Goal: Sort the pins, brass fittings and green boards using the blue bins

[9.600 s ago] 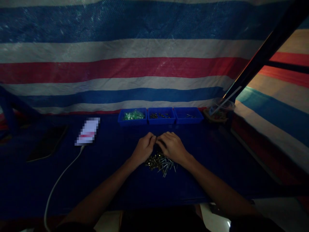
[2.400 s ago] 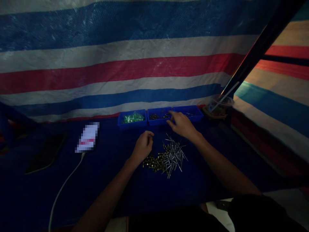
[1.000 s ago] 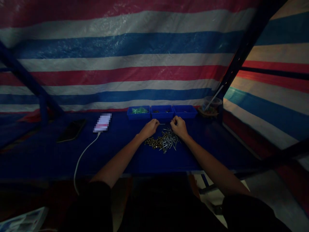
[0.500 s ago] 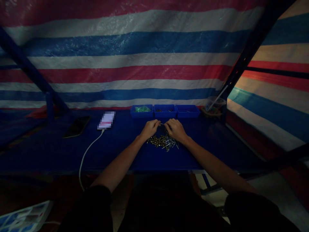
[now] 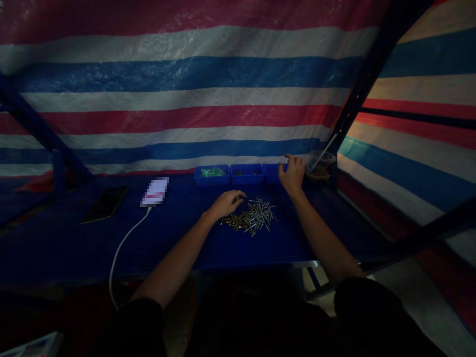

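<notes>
A heap of small brass pieces and thin metal pins (image 5: 250,220) lies on the blue table (image 5: 186,238) in front of me. My left hand (image 5: 226,203) rests just left of the heap, fingers curled in a loose pinch; what it holds, if anything, is too small to see. My right hand (image 5: 292,173) reaches out over the rightmost blue bin (image 5: 275,172), fingers bent. Whether it holds a piece I cannot tell. The middle bin (image 5: 247,173) holds dark bits and the left bin (image 5: 211,174) holds green bits.
A clear plastic cup with a straw (image 5: 320,163) stands right of the bins. A white device (image 5: 154,191) with a white cable (image 5: 122,248) and a dark phone (image 5: 105,204) lie at the left. A striped tarp wall closes the back. Dark frame posts stand at both sides.
My right hand has left the heap and reached forward over the rightmost bin. My left hand stays by the heap. The camera shifted a little.
</notes>
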`<state>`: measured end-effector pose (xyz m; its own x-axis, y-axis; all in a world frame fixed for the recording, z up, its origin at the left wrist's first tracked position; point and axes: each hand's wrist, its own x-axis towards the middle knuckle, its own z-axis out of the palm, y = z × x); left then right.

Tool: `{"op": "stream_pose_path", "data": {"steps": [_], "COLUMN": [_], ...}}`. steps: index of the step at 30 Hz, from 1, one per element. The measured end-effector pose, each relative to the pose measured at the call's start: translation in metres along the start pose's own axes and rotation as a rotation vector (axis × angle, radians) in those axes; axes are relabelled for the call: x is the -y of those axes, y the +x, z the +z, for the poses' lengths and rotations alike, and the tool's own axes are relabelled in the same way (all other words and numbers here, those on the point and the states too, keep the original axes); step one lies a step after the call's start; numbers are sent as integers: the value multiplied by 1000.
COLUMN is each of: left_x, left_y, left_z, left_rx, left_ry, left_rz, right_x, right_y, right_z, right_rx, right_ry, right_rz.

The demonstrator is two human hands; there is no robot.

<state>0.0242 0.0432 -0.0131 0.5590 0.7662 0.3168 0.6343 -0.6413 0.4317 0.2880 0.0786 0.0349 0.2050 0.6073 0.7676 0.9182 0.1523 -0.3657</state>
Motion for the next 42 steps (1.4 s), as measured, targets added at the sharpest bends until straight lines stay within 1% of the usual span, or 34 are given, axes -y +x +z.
{"op": "stream_pose_path", "data": {"steps": [2,4,7,10,15,19,23,26,29,32,34,35,37,39,40,42], "left_x": [3,4,4,2,1,4,9,10,8,2,-3,-6,-11,-16,-19,-23], "left_y": [6,13,18,17,12,12,15,15,14,14,13,13,13,14,15,17], "left_z": [1,0,-2,-2,0,3,4,1,-2,-3,-3,-3,-2,-1,-1,-1], "left_rx": [94,158,197,200,179,157,46,-52,-120,-163,-175,-165,-94,24,78,144], "left_ry": [59,100,138,164,168,131,127,128,126,108,81,61,28,35,59,111], "left_rz": [44,62,73,60,34,4,-61,-124,-175,-199,-209,-212,-205,-177,-161,-149], "right_x": [-1,1,6,7,3,13,34,49,63,70,68,64,50,31,20,0], "right_y": [-15,-29,-40,-41,-44,-51,-56,-62,-70,-71,-63,-55,-32,-6,5,18], "right_z": [5,11,22,29,28,21,13,8,5,0,-6,-8,-12,-11,-8,-1], "right_rx": [74,157,274,380,493,566,660,686,652,567,468,390,191,19,-5,65], "right_ry": [-15,14,77,97,128,183,318,358,303,259,248,246,229,149,90,10], "right_rz": [-13,-63,-114,-122,-149,-218,-378,-468,-475,-442,-418,-395,-311,-173,-112,-62]}}
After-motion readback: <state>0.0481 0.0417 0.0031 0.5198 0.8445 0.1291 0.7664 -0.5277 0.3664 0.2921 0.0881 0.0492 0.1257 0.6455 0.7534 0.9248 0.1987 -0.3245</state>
